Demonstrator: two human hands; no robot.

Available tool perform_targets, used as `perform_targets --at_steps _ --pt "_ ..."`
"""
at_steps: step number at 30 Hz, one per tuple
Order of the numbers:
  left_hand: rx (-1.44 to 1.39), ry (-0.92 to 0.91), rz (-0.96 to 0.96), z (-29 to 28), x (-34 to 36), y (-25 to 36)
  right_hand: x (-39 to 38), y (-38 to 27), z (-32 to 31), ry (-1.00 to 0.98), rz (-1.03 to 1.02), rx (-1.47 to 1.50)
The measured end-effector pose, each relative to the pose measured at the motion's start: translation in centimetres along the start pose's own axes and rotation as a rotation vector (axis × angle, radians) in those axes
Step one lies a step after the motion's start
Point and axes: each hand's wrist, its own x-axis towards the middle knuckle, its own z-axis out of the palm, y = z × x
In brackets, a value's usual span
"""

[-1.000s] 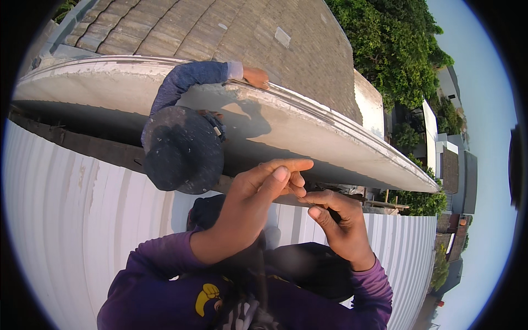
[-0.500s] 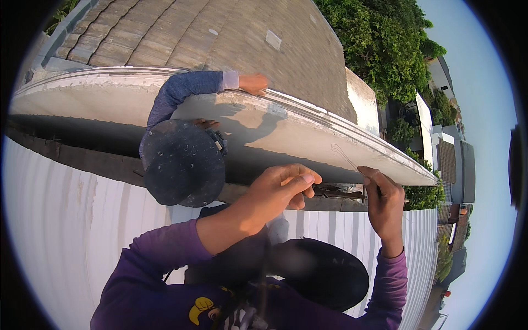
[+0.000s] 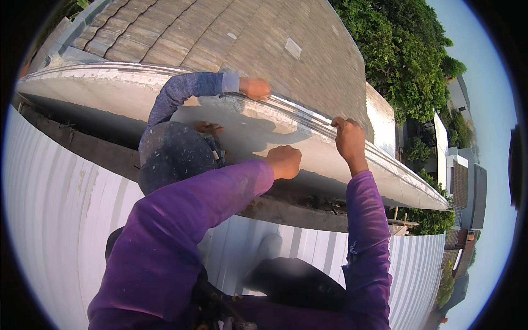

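My right hand (image 3: 350, 143) is at the top edge of the pale plastered wall (image 3: 324, 148), its fingers pinched over the long thin strips (image 3: 308, 118) that run along the wall top. What it pinches is too small to make out. Lower and to the left, in front of the wall's shaded face, my left hand (image 3: 284, 161) is closed in a fist with its back toward me. Its fingertips are hidden, so any thing inside it does not show. The thin bent wire seen earlier in my right hand cannot be made out now.
At left a co-worker in a dark speckled cap (image 3: 170, 154) rests a hand (image 3: 254, 88) on the strips. A tiled roof (image 3: 231, 38) slopes beyond the wall. A dark gap (image 3: 82, 118) lies between the wall and the white corrugated metal roofing (image 3: 60, 181) beneath me.
My right hand has moved up and left onto the wall's top edge. My left hand has risen slightly and closed into a fist. The wire loop has gone from sight.
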Motion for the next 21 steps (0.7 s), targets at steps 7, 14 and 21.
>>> perform_targets --at_steps 7,14,21 --pt "-0.780 0.393 -0.373 3.7 6.9 -4.6 3.5 0.7 3.7 0.023 0.117 0.040" --pt "-1.649 0.732 -0.399 2.9 10.4 -7.9 1.8 0.2 8.4 0.088 0.292 0.370" --pt "-1.695 0.770 -0.475 2.9 14.5 -11.1 1.0 -2.4 11.1 0.152 0.293 0.595"
